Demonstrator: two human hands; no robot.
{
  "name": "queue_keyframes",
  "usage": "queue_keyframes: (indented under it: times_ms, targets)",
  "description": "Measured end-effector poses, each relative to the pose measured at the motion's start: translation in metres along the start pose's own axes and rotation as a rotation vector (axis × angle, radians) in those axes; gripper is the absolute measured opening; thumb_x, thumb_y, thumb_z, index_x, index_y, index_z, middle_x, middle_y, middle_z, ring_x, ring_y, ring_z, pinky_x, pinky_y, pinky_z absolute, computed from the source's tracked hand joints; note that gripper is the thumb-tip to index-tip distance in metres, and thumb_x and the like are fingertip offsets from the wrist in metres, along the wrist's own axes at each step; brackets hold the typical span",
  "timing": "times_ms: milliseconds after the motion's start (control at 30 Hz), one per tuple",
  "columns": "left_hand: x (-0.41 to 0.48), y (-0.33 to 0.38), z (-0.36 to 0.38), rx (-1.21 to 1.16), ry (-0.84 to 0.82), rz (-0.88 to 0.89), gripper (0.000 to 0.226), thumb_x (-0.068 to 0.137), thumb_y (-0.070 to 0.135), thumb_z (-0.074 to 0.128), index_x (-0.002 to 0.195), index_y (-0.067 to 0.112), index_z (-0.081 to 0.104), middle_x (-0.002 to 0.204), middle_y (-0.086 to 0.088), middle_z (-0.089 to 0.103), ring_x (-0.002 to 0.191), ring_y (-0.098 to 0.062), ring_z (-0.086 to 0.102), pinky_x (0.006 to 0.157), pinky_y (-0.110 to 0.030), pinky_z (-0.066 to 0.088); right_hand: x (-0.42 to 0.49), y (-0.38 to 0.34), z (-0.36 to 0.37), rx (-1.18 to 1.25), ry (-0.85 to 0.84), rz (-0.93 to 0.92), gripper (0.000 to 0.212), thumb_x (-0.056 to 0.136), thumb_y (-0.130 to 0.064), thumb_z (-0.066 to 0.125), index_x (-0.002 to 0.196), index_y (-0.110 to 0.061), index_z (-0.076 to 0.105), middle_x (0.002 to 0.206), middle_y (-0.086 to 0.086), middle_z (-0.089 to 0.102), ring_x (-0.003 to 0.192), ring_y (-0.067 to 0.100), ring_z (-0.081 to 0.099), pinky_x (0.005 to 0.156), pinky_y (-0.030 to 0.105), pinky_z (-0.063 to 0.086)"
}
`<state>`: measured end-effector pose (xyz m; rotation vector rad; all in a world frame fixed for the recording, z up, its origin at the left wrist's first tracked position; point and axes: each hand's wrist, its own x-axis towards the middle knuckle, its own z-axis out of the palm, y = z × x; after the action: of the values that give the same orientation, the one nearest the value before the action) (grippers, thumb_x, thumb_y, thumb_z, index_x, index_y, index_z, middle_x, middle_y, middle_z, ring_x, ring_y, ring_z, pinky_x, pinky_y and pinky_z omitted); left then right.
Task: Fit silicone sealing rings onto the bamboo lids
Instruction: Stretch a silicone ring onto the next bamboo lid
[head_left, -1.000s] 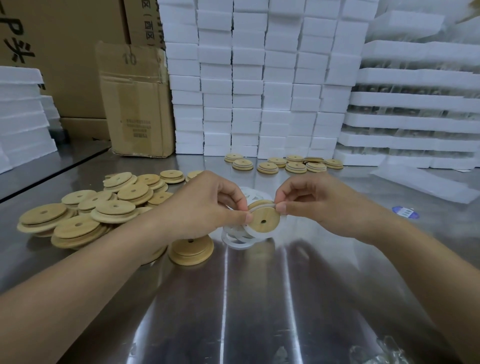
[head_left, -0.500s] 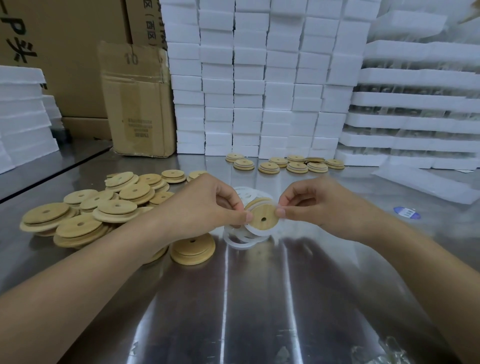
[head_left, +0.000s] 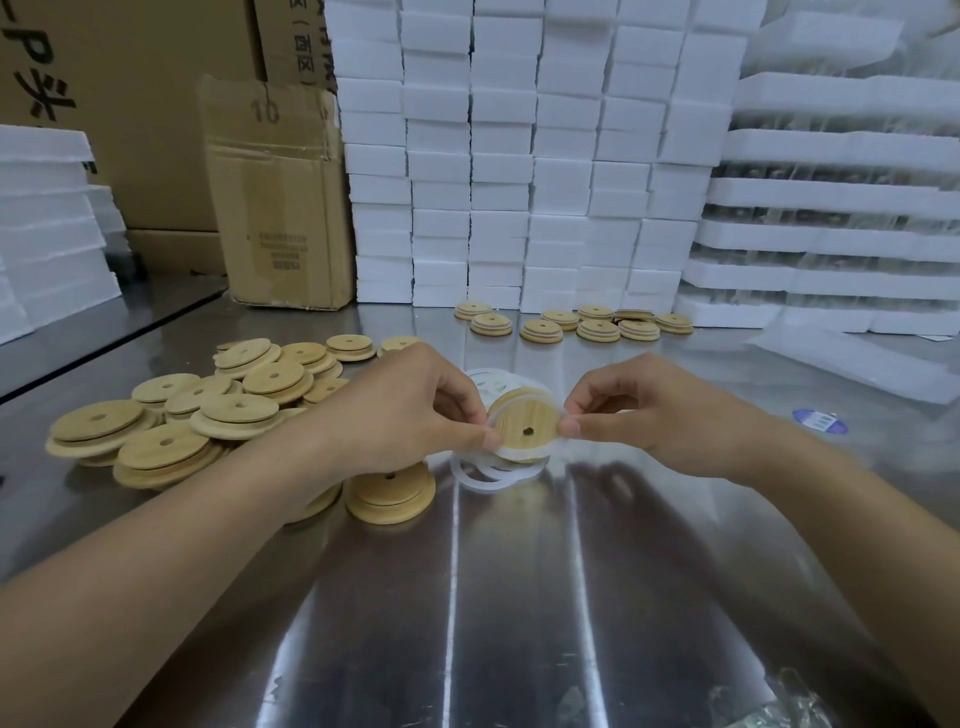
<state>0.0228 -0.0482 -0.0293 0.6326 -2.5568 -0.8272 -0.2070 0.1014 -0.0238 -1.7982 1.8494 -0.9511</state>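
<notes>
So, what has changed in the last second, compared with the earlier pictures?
Little. The right hand slid its fingertips slightly down the right edge of the bamboo lid, pressing the silicone ring. The left hand still pinches the left edge. The lid piles lie unchanged.

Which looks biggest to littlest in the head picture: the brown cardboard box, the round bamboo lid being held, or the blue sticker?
1. Brown cardboard box
2. Round bamboo lid
3. Blue sticker
The box, though farther away, looks largest.

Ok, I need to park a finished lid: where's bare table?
The steel table is bare in the near middle, and beyond the right hand toward the blue sticker. Crowded: lid pile at left, loose rings at centre.
</notes>
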Motion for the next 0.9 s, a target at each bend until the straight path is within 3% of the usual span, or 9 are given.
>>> queue_keyframes:
  times_ms: [67,133,367,533,667,733,900]
  targets:
    - [0.0003,-0.0015,-0.0006,0.009,-0.006,0.013,0.015,0.083,0.039,0.091,0.074,0.033,0.081,0.079,0.011,0.08,0.085,-0.008,0.077,0.091,-0.047,0.063,0.0006,0.0018,-0.002,-0.052,-0.007,-0.01,0.009,0.092,-0.024,0.08,0.088,-0.016,0.08,0.088,0.003,0.078,0.087,0.023,0.07,0.088,0.033,0.054]
    - [0.0011,-0.0028,-0.0007,0.025,-0.004,0.02,0.014,0.084,0.037,0.091,0.075,0.031,0.081,0.08,0.012,0.08,0.087,-0.007,0.078,0.09,-0.045,0.063,0.0012,0.0037,-0.0027,-0.087,-0.006,-0.017,0.008,0.092,-0.025,0.081,0.088,-0.018,0.08,0.088,0.0,0.079,0.089,0.02,0.071,0.092,0.035,0.055]
    - [0.0029,-0.0053,-0.0007,0.09,0.012,0.049,0.012,0.086,0.036,0.09,0.078,0.03,0.082,0.083,0.017,0.08,0.089,0.0,0.075,0.079,-0.026,0.057,0.0032,0.0064,0.0018,-0.117,0.07,-0.028,0.009,0.088,-0.028,0.084,0.083,-0.021,0.081,0.084,-0.003,0.079,0.084,0.015,0.071,0.081,0.023,0.053]
    - [0.0016,-0.0064,0.0008,0.051,0.043,0.043,0.012,0.086,0.037,0.089,0.077,0.031,0.083,0.081,0.015,0.08,0.087,-0.002,0.077,0.081,-0.025,0.06,0.0013,0.0047,0.0042,-0.066,0.069,0.012,0.009,0.089,-0.03,0.083,0.082,-0.024,0.082,0.083,-0.006,0.079,0.078,0.005,0.069,0.081,0.023,0.053]
    - [0.0009,-0.0038,0.0052,0.06,0.05,0.013,0.015,0.09,0.039,0.084,0.076,0.033,0.083,0.081,0.016,0.08,0.087,-0.003,0.076,0.086,-0.036,0.064,0.0011,0.0039,0.0043,-0.091,0.043,0.061,0.015,0.092,-0.034,0.079,0.082,-0.024,0.082,0.078,-0.007,0.077,0.072,0.009,0.065,0.072,0.019,0.05]
    - [0.001,-0.0027,0.008,0.068,0.044,0.0,0.018,0.092,0.039,0.081,0.077,0.031,0.083,0.081,0.014,0.08,0.087,-0.006,0.076,0.087,-0.043,0.063,0.001,0.0036,0.004,-0.093,0.03,0.074,0.019,0.094,-0.034,0.078,0.079,-0.024,0.082,0.069,-0.012,0.072,0.061,-0.001,0.056,0.061,0.01,0.042]
    - [0.0018,-0.0028,0.006,0.038,0.021,-0.009,0.016,0.091,0.038,0.084,0.077,0.029,0.084,0.081,0.013,0.08,0.088,-0.008,0.076,0.09,-0.045,0.062,0.0017,0.0028,0.0037,-0.085,0.024,0.081,0.019,0.094,-0.035,0.077,0.079,-0.023,0.081,0.067,-0.011,0.069,0.06,-0.002,0.052,0.06,0.01,0.041]
